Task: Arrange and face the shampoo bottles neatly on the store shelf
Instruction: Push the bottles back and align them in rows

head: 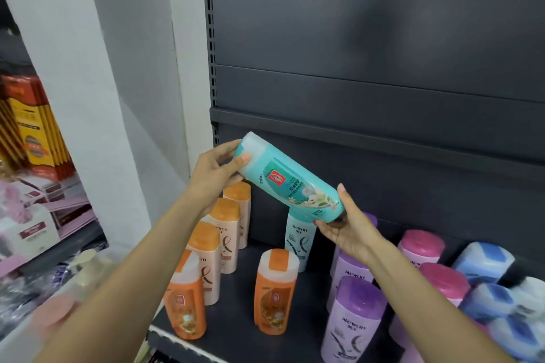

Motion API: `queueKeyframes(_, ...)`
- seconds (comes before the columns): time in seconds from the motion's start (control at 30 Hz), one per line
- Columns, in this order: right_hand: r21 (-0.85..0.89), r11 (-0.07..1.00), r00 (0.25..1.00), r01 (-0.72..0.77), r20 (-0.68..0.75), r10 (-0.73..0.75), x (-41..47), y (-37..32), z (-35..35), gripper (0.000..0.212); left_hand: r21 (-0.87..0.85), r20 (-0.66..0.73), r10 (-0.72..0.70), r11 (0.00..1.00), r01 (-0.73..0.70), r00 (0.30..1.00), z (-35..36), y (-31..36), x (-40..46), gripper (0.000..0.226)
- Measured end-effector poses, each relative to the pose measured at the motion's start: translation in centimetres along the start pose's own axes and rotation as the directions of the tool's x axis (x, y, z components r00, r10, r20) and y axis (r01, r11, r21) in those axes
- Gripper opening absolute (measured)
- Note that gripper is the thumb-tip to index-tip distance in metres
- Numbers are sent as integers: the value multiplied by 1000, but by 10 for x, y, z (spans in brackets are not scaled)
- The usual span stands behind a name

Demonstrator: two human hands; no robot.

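Both forearms reach in from below, and the grip sits at their ends: the left hand (pixel 216 174) curls round the cap end of the teal shampoo bottle (pixel 290 183), while the right hand (pixel 348 227) pinches its base between thumb and fingers. Held in the air above the shelf (pixel 236 327), the bottle's long axis slants from upper left down to lower right. Directly beneath stand 1 white-teal bottle (pixel 299 240) and 1 orange bottle (pixel 275 292), so it likely needs righting first.
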State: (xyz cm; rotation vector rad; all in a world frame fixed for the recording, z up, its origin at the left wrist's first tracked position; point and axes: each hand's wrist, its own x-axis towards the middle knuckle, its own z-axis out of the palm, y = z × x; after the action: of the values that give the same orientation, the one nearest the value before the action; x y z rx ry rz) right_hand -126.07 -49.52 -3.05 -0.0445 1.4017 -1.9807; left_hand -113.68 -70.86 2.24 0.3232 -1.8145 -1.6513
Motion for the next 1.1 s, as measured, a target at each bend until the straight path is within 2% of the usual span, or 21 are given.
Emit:
queueKeyframes(0.1,62,989,990,131,-54,-128,-1,-5,-4,36,252,97,48,965,-71,994,3,-1,3,42)
queueKeyframes(0.17,42,974,974,223,-52,-221,-2,-9,-7,31,274,116,20,960,-51,993,6,-2,5,42)
queueKeyframes(0.3,47,936,937,348,11,-349,-2,-18,-16,27,-33,43,-132,990,134,990,14,0,6,46)
queueKeyframes(0.37,71,931,929,359,64,-364,-2,-19,-20,42,-158,0,-150,976,149,989,19,1,3,44)
queueKeyframes(0.43,118,925,921,361,108,-374,-3,-19,-24,68,-220,-32,-156,964,145,987,22,3,0,39)
queueKeyframes(0.5,145,916,909,374,141,-393,-5,-20,-28,87,-239,-37,-157,960,144,987,23,4,-6,39)
queueKeyframes(0.6,138,910,897,391,165,-411,-9,-24,-35,78,-299,4,-138,945,133,990,17,2,-18,43)
queueKeyframes(0.73,132,915,880,381,252,-402,-10,-28,-42,95,-392,103,-108,909,140,989,10,2,-31,55)
queueKeyframes(0.83,121,915,873,384,274,-403,-10,-27,-41,100,-415,144,-97,898,149,985,7,3,-33,57)
queueKeyframes(1.0,132,917,874,378,277,-400,-12,-26,-40,96,-406,153,-88,903,144,984,5,4,-32,57)
queueKeyframes(1.1,88,914,883,396,236,-405,-12,-27,-40,85,-354,126,-84,927,124,988,4,7,-31,58)
